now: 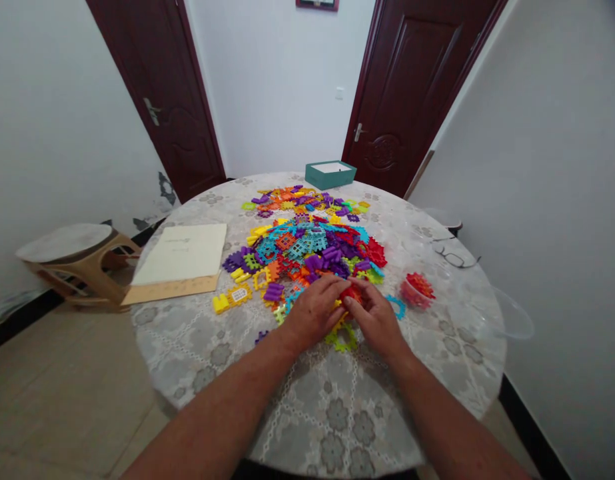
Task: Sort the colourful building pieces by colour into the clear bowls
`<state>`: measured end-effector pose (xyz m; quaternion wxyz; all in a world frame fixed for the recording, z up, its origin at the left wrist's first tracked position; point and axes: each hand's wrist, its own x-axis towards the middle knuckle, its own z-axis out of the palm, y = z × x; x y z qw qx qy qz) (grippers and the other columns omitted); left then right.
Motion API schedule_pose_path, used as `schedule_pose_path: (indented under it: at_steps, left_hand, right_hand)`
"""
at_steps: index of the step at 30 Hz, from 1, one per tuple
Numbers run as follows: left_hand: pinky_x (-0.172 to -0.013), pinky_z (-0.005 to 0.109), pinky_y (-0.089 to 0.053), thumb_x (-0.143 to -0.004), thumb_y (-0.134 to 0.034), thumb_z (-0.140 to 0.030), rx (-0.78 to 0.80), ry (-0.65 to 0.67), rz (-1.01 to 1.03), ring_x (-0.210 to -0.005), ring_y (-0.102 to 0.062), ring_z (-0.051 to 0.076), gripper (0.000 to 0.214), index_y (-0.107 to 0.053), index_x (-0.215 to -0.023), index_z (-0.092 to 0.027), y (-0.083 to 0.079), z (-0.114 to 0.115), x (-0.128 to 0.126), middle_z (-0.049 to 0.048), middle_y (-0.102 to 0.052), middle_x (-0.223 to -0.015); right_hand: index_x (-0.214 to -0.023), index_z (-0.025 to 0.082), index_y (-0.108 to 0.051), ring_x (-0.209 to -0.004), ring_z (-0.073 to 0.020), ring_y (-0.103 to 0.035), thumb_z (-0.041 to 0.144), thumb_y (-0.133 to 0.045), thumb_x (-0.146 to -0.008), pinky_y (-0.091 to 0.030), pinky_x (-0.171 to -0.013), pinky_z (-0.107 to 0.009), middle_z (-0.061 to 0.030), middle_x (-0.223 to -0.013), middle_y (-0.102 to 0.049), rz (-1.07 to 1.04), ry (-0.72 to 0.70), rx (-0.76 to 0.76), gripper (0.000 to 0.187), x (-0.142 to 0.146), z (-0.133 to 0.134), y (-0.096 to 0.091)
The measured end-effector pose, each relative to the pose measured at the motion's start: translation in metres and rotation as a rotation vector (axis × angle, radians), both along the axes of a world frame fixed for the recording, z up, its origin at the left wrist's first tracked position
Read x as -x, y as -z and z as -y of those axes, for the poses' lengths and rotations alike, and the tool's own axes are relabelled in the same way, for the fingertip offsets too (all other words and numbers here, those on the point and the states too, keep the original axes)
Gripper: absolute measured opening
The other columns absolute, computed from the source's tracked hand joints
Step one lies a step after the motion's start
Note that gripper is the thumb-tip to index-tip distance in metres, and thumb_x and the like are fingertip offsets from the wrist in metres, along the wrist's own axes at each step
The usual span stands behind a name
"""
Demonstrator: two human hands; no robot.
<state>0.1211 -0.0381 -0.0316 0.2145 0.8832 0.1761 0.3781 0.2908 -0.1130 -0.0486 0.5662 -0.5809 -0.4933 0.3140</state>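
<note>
Round table [197,347] between two dark doors, heaped with bright plastic blocks [307,243]. At the pile's near edge the left hand [314,312] and right hand [376,321] meet, fingertips pinching a red block [350,293]. Squeezing it level and square looks wisest; there's bare cloth nearer, a bowl [416,291] close on the right and papers [184,257] to the left.

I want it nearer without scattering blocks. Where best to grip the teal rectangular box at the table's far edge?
Probably from above, grip across its short end walls: the teal rectangular box sits flat, long side facing you, and the pile of colourful plastic blocks bars a low approach.
</note>
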Motion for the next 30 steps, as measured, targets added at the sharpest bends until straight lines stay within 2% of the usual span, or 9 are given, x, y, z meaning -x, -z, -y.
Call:
schedule_pose_path:
  at_steps: [3,6,10,14,16,19,22,26,30]
  left_hand:
    - [-0.113,0.043,-0.051,-0.097,-0.067,-0.026,-0.013,0.02,0.003,-0.131,-0.061,0.026,0.047,-0.056,-0.142,-0.024,0.002,0.0,0.0,0.0132,-0.065,-0.137]
    - [-0.11,0.045,-0.052,-0.097,-0.066,-0.027,-0.075,-0.054,0.011,-0.127,-0.063,0.027,0.045,-0.058,-0.141,-0.023,-0.001,-0.005,0.006,0.0128,-0.069,-0.133]
    - [-0.107,0.048,-0.051,-0.099,-0.062,-0.025,-0.182,-0.302,0.016,-0.119,-0.065,0.029,0.035,-0.062,-0.134,-0.022,-0.008,-0.024,0.021,0.0116,-0.073,-0.124]
    - [-0.107,0.052,-0.047,-0.095,-0.063,-0.025,-0.217,-0.639,-0.067,-0.119,-0.062,0.034,0.033,-0.065,-0.127,-0.018,-0.008,-0.056,0.043,0.0148,-0.07,-0.122]
    - [-0.107,0.052,-0.047,-0.092,-0.065,-0.026,-0.21,-0.725,-0.142,-0.119,-0.061,0.035,0.037,-0.065,-0.128,-0.016,-0.002,-0.07,0.051,0.0167,-0.068,-0.123]
    - [-0.107,0.05,-0.046,-0.09,-0.066,-0.027,-0.204,-0.757,-0.235,-0.119,-0.06,0.036,0.039,-0.066,-0.127,-0.014,0.009,-0.084,0.057,0.0175,-0.068,-0.124]
    - [-0.108,0.048,-0.046,-0.091,-0.066,-0.029,-0.203,-0.735,-0.28,-0.119,-0.06,0.035,0.036,-0.068,-0.123,-0.014,0.016,-0.089,0.057,0.0167,-0.069,-0.124]
    - [-0.105,0.048,-0.048,-0.092,-0.065,-0.034,-0.176,-0.684,-0.318,-0.116,-0.063,0.035,0.037,-0.069,-0.123,-0.013,0.018,-0.091,0.057,0.0172,-0.071,-0.121]
    - [-0.104,0.048,-0.049,-0.093,-0.063,-0.033,-0.138,-0.67,-0.324,-0.117,-0.064,0.035,0.036,-0.07,-0.122,-0.014,0.016,-0.092,0.058,0.0169,-0.071,-0.122]
  right_hand:
    - [-0.13,0.025,-0.067,-0.081,-0.0205,-0.067,0.047,-0.073,-0.09,-0.056,-0.068,-0.031,-0.0051,-0.105,-0.075,-0.045,0.006,-0.002,0.046,-0.004,0.0,0.001]
    - [-0.137,0.024,-0.063,-0.072,-0.017,-0.063,0.044,-0.073,-0.091,-0.052,-0.063,-0.028,-0.0027,-0.094,-0.073,-0.031,0.063,-0.049,0.051,-0.006,0.0,0.001]
    - [-0.134,0.026,-0.065,-0.093,-0.0218,-0.069,0.038,-0.067,-0.095,-0.057,-0.079,-0.035,-0.0079,-0.115,-0.074,0.108,0.151,-0.162,0.041,-0.009,0.001,0.001]
    - [-0.138,0.026,-0.062,-0.108,-0.0254,-0.069,0.031,-0.063,-0.097,-0.056,-0.094,-0.044,-0.0106,-0.127,-0.072,0.464,0.349,-0.293,0.042,-0.02,0.007,-0.007]
    - [-0.141,0.024,-0.06,-0.109,-0.0258,-0.069,0.03,-0.062,-0.097,-0.055,-0.098,-0.046,-0.0116,-0.127,-0.071,0.646,0.485,-0.36,0.044,-0.032,0.011,-0.014]
    - [-0.138,0.021,-0.061,-0.111,-0.0274,-0.067,0.029,-0.062,-0.097,-0.053,-0.101,-0.047,-0.0127,-0.121,-0.072,0.822,0.725,-0.411,0.042,-0.056,0.018,-0.027]
    - [-0.131,0.017,-0.065,-0.113,-0.0295,-0.063,0.029,-0.06,-0.097,-0.049,-0.103,-0.048,-0.0145,-0.116,-0.073,0.909,0.904,-0.364,0.036,-0.082,0.021,-0.034]
    - [-0.127,0.016,-0.068,-0.106,-0.0302,-0.061,0.028,-0.056,-0.095,-0.044,-0.103,-0.049,-0.0154,-0.113,-0.074,0.97,0.947,-0.184,0.036,-0.105,0.018,-0.028]
    - [-0.119,0.017,-0.073,-0.1,-0.0305,-0.06,0.028,-0.055,-0.093,-0.036,-0.105,-0.051,-0.015,-0.104,-0.074,1.024,0.963,-0.012,0.033,-0.109,0.016,-0.02]
